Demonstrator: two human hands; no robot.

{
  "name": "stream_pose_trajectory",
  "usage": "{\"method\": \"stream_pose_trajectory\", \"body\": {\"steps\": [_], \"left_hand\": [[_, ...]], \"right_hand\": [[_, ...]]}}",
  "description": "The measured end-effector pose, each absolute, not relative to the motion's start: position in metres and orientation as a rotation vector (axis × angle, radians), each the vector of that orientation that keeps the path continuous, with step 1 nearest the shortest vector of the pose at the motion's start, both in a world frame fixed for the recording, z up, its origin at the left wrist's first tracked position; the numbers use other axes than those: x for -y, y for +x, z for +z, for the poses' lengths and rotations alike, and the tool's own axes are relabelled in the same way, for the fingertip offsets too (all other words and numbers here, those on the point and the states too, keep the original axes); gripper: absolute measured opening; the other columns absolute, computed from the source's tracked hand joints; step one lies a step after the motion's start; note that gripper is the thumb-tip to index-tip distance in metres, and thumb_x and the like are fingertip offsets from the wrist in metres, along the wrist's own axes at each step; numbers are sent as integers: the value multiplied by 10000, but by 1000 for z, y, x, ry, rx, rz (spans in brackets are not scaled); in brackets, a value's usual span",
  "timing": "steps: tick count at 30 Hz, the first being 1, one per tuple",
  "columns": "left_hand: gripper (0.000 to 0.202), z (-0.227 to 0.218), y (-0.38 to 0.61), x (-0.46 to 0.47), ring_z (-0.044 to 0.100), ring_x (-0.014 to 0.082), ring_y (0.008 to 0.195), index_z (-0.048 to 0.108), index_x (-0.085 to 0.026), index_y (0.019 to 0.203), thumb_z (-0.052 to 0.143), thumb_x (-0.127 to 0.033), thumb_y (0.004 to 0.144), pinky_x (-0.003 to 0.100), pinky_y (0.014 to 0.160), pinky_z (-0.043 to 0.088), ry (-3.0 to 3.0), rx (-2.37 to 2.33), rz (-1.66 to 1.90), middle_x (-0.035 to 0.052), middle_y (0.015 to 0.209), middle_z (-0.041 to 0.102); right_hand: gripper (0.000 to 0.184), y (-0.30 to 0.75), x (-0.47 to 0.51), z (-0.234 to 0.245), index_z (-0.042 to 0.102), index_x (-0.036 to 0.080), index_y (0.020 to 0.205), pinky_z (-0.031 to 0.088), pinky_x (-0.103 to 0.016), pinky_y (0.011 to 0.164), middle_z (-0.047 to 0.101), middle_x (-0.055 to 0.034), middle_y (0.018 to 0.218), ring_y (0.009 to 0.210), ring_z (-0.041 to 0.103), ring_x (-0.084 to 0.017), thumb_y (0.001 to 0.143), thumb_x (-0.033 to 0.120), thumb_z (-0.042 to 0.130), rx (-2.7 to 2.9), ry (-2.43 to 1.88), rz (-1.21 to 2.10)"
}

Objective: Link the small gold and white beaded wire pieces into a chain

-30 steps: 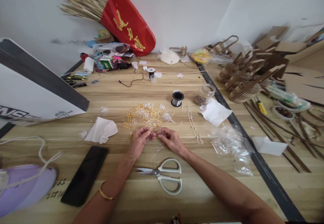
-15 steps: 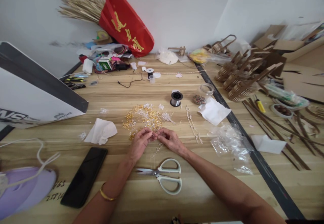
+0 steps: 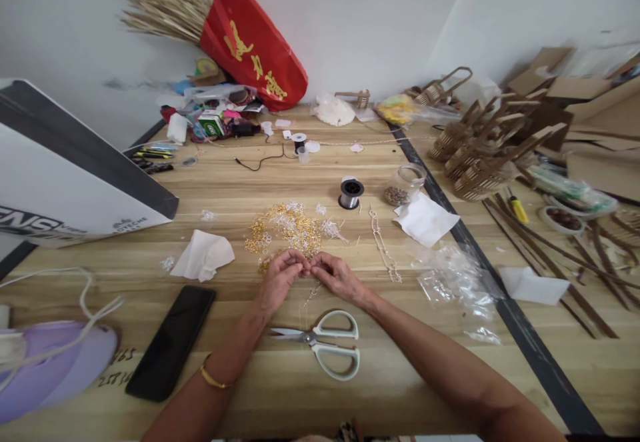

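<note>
My left hand (image 3: 284, 277) and my right hand (image 3: 338, 277) meet fingertip to fingertip, each in a pinch. Between them they hold a thin beaded strand (image 3: 313, 293), whose loose end dangles below the fingers; the part in the fingertips is too small to make out. Just beyond the hands lies a pile of small gold and silver beads and findings (image 3: 295, 225). White-handled scissors (image 3: 337, 345) rest with blades parted, nearer to me. To the right, a longer light strand (image 3: 381, 245) lies on the table. A spool of fine wire (image 3: 351, 193) stands behind the pile.
A jar of beads (image 3: 405, 185), white paper (image 3: 426, 221) and clear plastic bags (image 3: 463, 289) lie to the right. A black phone (image 3: 171, 342), crumpled tissue (image 3: 203, 255) and a large box (image 3: 75, 182) are on the left. Small woven baskets (image 3: 480, 169) stand at the back right.
The whole view has shifted slightly. Both hands stay pinched together in the same place over the table, with only small movement of the fingertips.
</note>
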State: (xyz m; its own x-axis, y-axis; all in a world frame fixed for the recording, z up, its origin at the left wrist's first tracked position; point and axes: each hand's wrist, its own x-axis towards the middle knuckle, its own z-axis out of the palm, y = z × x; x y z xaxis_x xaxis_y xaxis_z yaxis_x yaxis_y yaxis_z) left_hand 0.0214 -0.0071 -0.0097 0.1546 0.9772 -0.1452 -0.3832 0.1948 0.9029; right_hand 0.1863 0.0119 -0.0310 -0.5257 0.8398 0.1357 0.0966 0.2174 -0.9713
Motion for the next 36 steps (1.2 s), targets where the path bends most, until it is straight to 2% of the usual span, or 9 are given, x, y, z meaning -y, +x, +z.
{"method": "stream_pose_trajectory", "body": {"steps": [7, 19, 25, 36], "left_hand": [[119, -9, 17, 6, 575, 115, 622, 648, -141, 698, 719, -184, 613, 216, 612, 449, 1139, -1272, 1061, 0, 653, 639], [88, -12, 15, 9, 580, 138, 573, 713, -157, 726, 707, -207, 654, 222, 545, 440, 1320, -1315, 1045, 29, 638, 675], [59, -13, 13, 11, 570, 136, 579, 702, -159, 695, 678, -208, 675, 219, 551, 438, 1444, -1375, 1006, 26, 635, 663], [145, -7, 15, 8, 501, 91, 493, 665, -133, 685, 701, -270, 654, 196, 498, 416, 1170, -1261, 1025, -13, 538, 586]], "right_hand": [[191, 187, -10, -27, 545, 146, 852, 313, -205, 539, 462, 26, 653, 582, 391, -91, 885, 319, 471, 1830, -908, 1329], [206, 186, -10, -28, 544, 151, 843, 296, -205, 506, 433, 34, 615, 548, 368, -89, 877, 343, 476, 1854, -953, 1314], [190, 185, -9, -24, 558, 146, 814, 311, -206, 513, 456, 27, 625, 549, 386, -88, 857, 322, 500, 1854, -998, 1274], [237, 185, -11, -30, 590, 141, 896, 322, -206, 506, 520, 8, 656, 545, 390, -87, 842, 364, 532, 1781, -996, 1344]]}}
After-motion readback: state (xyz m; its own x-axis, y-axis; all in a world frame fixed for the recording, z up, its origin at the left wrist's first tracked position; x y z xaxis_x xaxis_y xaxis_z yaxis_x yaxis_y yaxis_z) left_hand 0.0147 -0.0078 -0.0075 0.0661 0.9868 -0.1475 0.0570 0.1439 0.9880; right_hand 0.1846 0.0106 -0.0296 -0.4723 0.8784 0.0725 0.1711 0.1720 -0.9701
